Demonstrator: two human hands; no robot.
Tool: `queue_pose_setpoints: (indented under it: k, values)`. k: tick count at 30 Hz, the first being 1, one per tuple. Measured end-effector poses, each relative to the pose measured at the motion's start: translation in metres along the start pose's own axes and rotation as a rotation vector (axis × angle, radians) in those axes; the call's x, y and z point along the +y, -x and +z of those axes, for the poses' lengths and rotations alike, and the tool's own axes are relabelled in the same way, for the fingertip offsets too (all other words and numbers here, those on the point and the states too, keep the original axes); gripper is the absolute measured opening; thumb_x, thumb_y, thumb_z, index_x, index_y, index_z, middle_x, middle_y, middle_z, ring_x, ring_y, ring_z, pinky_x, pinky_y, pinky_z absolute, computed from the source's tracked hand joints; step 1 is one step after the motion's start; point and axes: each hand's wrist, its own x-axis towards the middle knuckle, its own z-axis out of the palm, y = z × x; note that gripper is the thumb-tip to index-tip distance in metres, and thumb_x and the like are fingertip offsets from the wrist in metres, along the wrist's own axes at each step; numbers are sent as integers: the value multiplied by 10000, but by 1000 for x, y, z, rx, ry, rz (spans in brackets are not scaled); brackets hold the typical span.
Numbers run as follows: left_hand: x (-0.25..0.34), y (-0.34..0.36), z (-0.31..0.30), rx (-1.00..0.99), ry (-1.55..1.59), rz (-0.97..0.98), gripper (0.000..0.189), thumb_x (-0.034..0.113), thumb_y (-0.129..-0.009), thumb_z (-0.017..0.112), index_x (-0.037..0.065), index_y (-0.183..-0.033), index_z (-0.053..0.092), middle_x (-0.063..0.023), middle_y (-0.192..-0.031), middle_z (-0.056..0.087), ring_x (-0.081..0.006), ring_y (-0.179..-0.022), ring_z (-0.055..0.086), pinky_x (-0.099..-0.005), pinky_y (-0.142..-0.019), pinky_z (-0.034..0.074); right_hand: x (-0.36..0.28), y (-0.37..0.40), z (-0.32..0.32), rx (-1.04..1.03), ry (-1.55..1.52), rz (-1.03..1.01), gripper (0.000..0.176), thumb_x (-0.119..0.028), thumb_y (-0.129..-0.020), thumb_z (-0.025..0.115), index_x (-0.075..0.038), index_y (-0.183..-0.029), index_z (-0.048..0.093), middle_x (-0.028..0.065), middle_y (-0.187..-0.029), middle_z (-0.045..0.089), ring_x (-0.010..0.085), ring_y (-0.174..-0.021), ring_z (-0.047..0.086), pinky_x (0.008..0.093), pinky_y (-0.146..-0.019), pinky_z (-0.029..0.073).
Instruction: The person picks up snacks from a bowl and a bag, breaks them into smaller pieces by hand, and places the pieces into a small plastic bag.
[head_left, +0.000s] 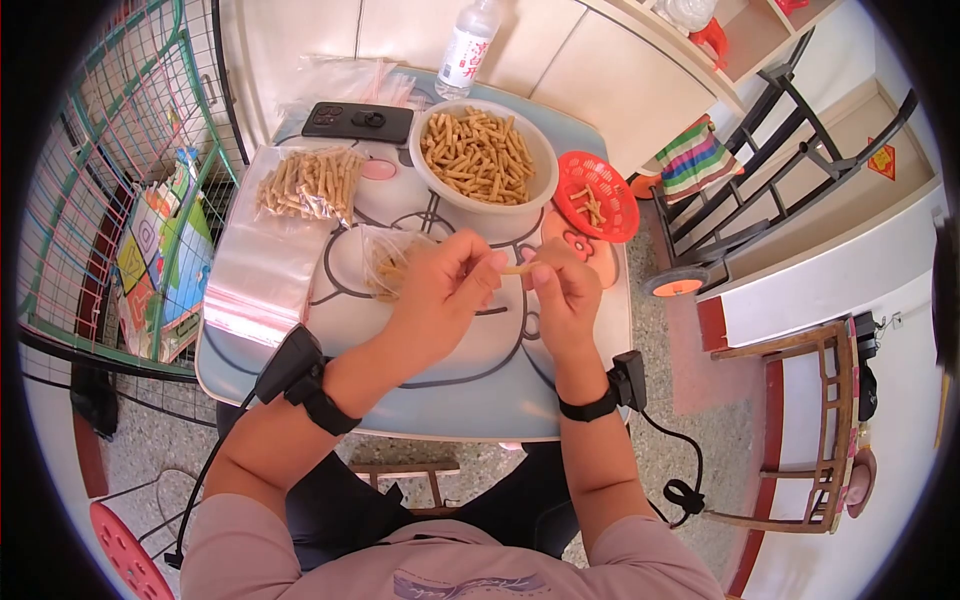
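Between the fingertips of both hands is a short tan stick, like a crunchy snack stick. My left hand pinches one end and my right hand the other, above the table. Just behind my left hand lies a clear plastic bag with some sticks in it, partly hidden by the hand. Beyond the hands stands a white bowl heaped with tan sticks. To its right, a red plastic basket holds several sticks.
A packed bag of sticks lies on flat clear bags at the table's left. A black phone and a water bottle are at the back. A wire cage stands left; a black hand truck is right.
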Motion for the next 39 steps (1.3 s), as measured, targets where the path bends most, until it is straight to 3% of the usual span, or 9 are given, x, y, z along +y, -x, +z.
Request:
queue_pose_setpoints:
  k: [6,9,13,16,19,23,26,29,39]
  values:
    - [3,5,5,-96,-97,-99,306,298,-1024,527,55,-838,527,-19,-741,593,-113,-633,566,-250,-577,453,-4,0,5,144,-263,136,117,-120,-937,662,-9,-963,638,31,-826,610,110,-757,578,241,-692,466]
    - [-6,10,4,-198,-511,357,345,369,-955,599,66,-804,529,-49,-731,590,-207,-626,589,-309,-557,461,-13,-9,6,295,-324,240,121,-114,-941,664,-10,-999,645,43,-843,645,100,-713,588,227,-656,474]
    - [-10,17,7,-528,-613,756,368,430,-872,670,94,-787,548,-51,-712,538,-273,-622,563,-407,-563,464,-47,-28,21,89,-114,259,128,-61,-876,721,-12,-989,686,31,-815,684,96,-743,584,232,-655,461]
    - [-11,24,11,-525,-582,833,377,434,-865,680,88,-785,555,-51,-717,540,-278,-615,552,-411,-566,464,-58,-43,36,-282,232,8,117,-33,-809,752,-45,-921,721,17,-812,691,112,-732,575,253,-641,447]
    - [-18,20,15,-498,-458,976,386,433,-864,683,78,-778,559,-53,-723,549,-274,-613,553,-402,-558,463,-64,-60,61,-495,335,-225,150,-72,-721,791,-83,-860,736,21,-782,666,199,-710,560,312,-636,447]
    - [-19,21,13,-522,-473,947,386,424,-869,679,72,-766,559,-67,-718,560,-288,-613,564,-398,-553,463,-61,-77,75,-624,601,-509,155,-76,-691,811,-83,-825,734,14,-728,647,214,-689,555,326,-635,450]
    - [-14,23,7,-580,-573,844,386,433,-869,675,77,-771,563,-68,-711,564,-292,-626,580,-400,-545,462,-56,-82,73,-627,809,-444,116,-96,-687,777,-98,-790,725,21,-719,570,236,-774,546,360,-680,451]
    - [-11,23,8,-587,-597,813,381,447,-864,668,86,-778,576,-63,-712,581,-298,-639,596,-404,-553,466,-48,-86,77,-539,565,-355,102,-111,-688,767,-113,-783,729,37,-782,570,250,-806,538,373,-688,447]
    - [-7,20,7,-593,-627,775,361,450,-856,664,101,-790,596,-56,-738,605,-299,-656,613,-414,-569,475,-45,-97,86,-752,741,-311,140,-110,-729,769,-92,-868,756,54,-929,593,269,-908,562,369,-807,459]
